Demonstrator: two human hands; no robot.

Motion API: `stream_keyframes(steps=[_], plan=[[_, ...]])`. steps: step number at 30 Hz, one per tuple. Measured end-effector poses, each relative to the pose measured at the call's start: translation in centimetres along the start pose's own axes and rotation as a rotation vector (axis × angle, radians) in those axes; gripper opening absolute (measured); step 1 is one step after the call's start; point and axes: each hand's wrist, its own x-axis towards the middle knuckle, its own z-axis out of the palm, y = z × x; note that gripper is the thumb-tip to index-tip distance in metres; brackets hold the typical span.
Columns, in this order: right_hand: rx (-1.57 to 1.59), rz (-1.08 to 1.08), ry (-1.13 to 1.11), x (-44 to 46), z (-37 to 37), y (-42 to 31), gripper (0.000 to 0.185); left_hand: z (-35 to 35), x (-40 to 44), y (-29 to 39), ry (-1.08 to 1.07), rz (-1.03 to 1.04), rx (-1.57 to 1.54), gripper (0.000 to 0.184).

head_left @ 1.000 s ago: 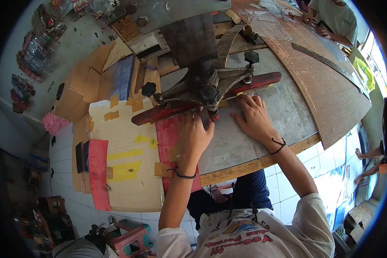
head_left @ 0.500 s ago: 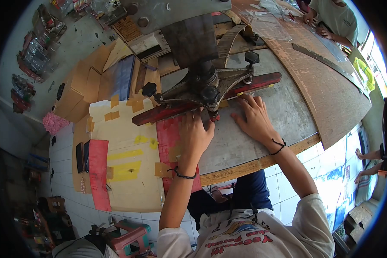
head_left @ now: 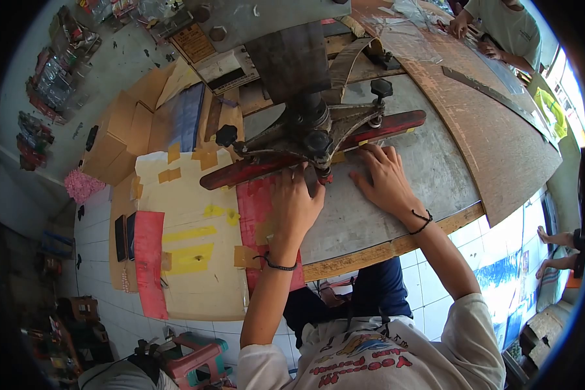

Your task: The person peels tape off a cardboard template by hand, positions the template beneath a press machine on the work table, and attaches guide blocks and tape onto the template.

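Observation:
My left hand (head_left: 297,203) rests at the near side of a long red bar (head_left: 244,171), its thumb apart and its fingertips partly hidden by the bar. To the right, my right hand (head_left: 385,180) lies on the grey metal plate (head_left: 351,227) with fingers spread, their tips close to the bar's edge. Whatever may be under those fingertips is too hidden to name. Over both hands stands a press head (head_left: 312,123), its dark metal bracket joined to the bar and fitted with black knobs (head_left: 318,141). A red strip (head_left: 257,208) lies beside my left hand.
On the left a cream board (head_left: 188,273) carries yellow and brown tape, with phones (head_left: 121,238) at its edge. Behind it are cardboard boxes (head_left: 120,133). A brown board (head_left: 494,136) with a metal strip (head_left: 487,91) spans the right, where another person's hands (head_left: 461,26) work.
My hands, the bar and the press head keep their places. At the upper right, the other person's hand has shifted slightly.

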Motion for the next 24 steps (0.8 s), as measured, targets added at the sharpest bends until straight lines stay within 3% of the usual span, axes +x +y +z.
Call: stream_keyframes(steps=[24], plan=[[-0.054,0.106,0.025,0.05,0.39,0.27,0.053,0.02,-0.01,-0.03,0.027,0.024,0.033,0.047]])
